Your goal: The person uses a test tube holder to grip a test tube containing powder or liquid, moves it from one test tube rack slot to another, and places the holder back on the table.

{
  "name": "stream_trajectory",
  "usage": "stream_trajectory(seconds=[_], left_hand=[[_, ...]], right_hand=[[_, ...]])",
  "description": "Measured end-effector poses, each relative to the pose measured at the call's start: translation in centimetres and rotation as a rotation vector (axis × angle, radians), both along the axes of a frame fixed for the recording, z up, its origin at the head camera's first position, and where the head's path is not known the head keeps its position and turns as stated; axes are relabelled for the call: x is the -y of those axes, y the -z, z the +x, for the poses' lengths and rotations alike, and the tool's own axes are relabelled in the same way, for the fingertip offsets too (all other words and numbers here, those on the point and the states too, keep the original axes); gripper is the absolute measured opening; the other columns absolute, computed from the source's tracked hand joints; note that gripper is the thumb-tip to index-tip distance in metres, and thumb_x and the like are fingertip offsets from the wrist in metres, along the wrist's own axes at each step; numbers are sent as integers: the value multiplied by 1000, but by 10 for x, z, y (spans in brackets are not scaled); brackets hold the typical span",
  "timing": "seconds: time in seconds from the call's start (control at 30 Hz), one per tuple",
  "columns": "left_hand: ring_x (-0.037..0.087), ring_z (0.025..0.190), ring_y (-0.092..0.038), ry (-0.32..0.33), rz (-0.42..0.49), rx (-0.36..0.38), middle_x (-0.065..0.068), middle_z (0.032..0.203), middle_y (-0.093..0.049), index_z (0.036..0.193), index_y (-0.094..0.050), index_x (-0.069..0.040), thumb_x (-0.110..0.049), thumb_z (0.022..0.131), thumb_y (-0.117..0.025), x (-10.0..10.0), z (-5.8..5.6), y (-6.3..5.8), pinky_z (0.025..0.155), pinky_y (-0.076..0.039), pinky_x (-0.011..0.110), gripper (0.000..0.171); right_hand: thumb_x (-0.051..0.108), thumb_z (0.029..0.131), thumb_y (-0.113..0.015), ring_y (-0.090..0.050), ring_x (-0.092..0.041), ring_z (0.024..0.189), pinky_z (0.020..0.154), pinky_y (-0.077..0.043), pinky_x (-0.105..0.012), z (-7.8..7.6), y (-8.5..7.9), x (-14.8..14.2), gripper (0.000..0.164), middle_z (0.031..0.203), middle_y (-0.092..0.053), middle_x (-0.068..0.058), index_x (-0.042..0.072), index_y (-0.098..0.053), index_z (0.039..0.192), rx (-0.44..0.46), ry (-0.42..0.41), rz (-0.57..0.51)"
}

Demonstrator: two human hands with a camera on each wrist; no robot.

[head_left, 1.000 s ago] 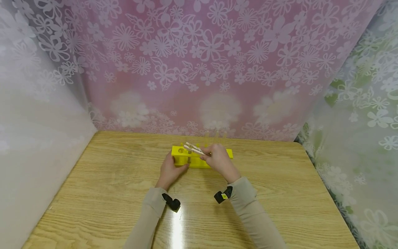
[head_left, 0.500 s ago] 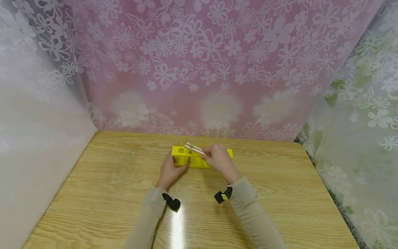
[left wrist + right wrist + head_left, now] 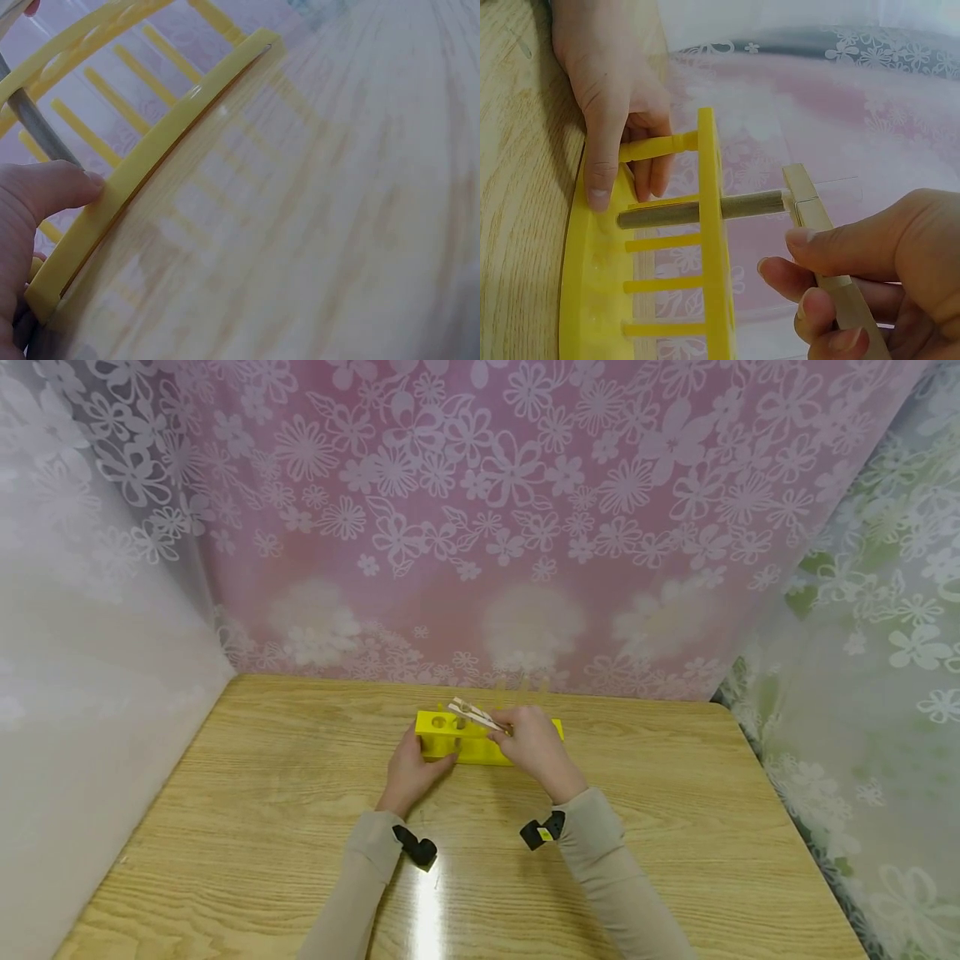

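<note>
A yellow test tube rack stands on the table near its far edge. My left hand grips the rack's left end, its thumb on the base, as the right wrist view shows. A test tube with grey-brown contents passes through a hole in the upper plate; its lower end hangs just above or at the base, I cannot tell which. My right hand holds a wooden test tube clamp between thumb and fingers. The clamp's far end is around the tube above the plate, and clear glass sticks out beyond it.
The wooden table spreads out around the rack. Behind it hangs a pink flowered curtain, with pale sheets at both sides. Pale upright rods rise behind the rack, partly hidden by my right hand.
The clamp's far end has risen slightly and shifted a little right, with my right hand moving little. My left hand keeps its grip on the rack.
</note>
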State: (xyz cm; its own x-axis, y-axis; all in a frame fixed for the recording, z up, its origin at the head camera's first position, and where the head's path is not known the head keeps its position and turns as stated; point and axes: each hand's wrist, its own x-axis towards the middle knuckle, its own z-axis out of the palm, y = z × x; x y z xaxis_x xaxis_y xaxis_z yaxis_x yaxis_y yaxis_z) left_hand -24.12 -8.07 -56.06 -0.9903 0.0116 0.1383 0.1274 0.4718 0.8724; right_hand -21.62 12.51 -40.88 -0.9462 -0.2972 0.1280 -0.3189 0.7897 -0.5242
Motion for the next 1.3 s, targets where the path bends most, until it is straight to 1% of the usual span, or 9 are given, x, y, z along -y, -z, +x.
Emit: stream_trajectory(seconds=[0.13, 0.3, 0.5, 0.7, 0.9, 1.17, 1.3], left_hand=[[26, 115, -56, -6, 7, 8, 7, 130, -57, 142, -44, -16, -38, 77, -82, 0, 0, 1, 99, -45, 48, 78], [27, 117, -55, -10, 7, 10, 9, 131, -55, 143, -43, -13, -37, 77, -83, 0, 0, 1, 100, -44, 48, 80], [29, 118, -54, -15, 4, 14, 12, 133, -54, 144, -42, -10, -37, 77, -83, 0, 0, 1, 100, -44, 47, 83], [31, 121, -53, -15, -7, 8, 15, 135, -53, 147, -40, -7, -38, 77, -82, 0, 0, 0, 102, -43, 49, 87], [32, 122, -53, -13, -11, -1, 16, 136, -53, 147, -39, -5, -38, 77, -82, 0, 0, 1, 102, -43, 50, 88], [32, 123, -52, -17, -7, 15, 15, 137, -52, 147, -39, -7, -37, 77, -83, -1, 1, -1, 104, -42, 49, 88], [31, 124, -51, -20, -19, 24, 15, 138, -51, 147, -39, -7, -38, 77, -82, -1, 1, -1, 104, -41, 49, 88]], right_hand=[[11, 90, -74, -38, -12, 47, 43, -30, -24, 2, -4, -1, 33, 96, -74, -11, 7, -71, 123, -5, 3, -11], [9, 90, -73, -46, -13, 49, 44, -34, -25, 4, -7, -2, 33, 93, -74, -11, 5, -70, 122, -20, -17, -28], [9, 90, -73, -51, -10, 52, 45, -38, -25, 5, -7, -4, 36, 95, -74, -13, 3, -68, 125, -40, -35, -41], [9, 91, -72, -47, -12, 48, 43, -37, -26, 6, -8, -5, 35, 93, -74, -12, 3, -68, 125, -41, -33, -57], [9, 91, -72, -45, -11, 45, 42, -35, -24, 6, -11, -5, 32, 91, -74, -12, 3, -70, 122, -64, -35, -55], [10, 91, -72, -42, -11, 43, 41, -34, -24, 8, -15, -7, 33, 88, -74, -11, 3, -70, 123, -75, -36, -63], [9, 91, -71, -41, -11, 41, 40, -33, -24, 8, -17, -7, 34, 88, -74, -11, 3, -68, 124, -57, -35, -76]])
